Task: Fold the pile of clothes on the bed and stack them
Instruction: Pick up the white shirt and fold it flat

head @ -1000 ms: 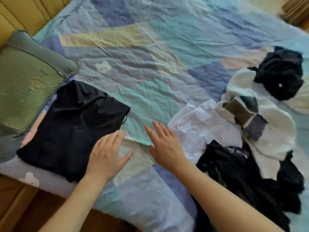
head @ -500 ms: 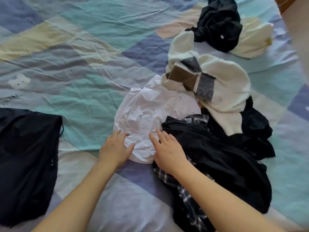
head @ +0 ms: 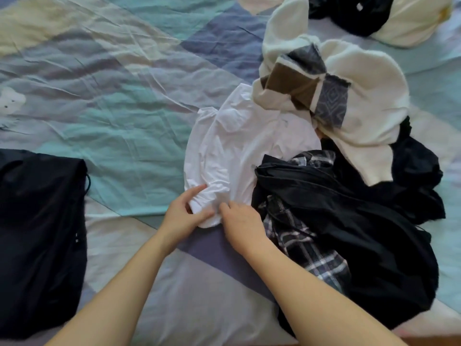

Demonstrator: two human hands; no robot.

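The white garment point(head: 239, 151) is the one in play, lying crumpled on the bed point(head: 119, 113) at the near-left edge of the unfolded pile, its near hem bunched right in front of the person. Left hand point(head: 183, 212) is pinching that bunched hem, thumb above and fingers beneath the fold. Right hand point(head: 240, 222) sits just beside it, fingers curled down at the same hem against the cloth — it looks like a grasp, though the fingertips are hidden.

It looks thin and light, a soft creased cotton that should lift with no effort but flop and wrinkle. My read: the hem is a fair place to start, yet the far side is tucked under the cream sweater point(head: 359, 96) with its brown and grey patches, and the black garment point(head: 336, 208) overlaps the right edge, with a plaid shirt point(head: 299, 236) poking out below. Pull gently or the heap comes along. Better to slide it left, onto bare sheet, then find shoulders or corners to spread it flat.

Well apart on the left lies a folded black piece point(head: 42, 233), the likely start of the stack. Far right, more dark cloth point(head: 349, 11) on a cream one awaits.
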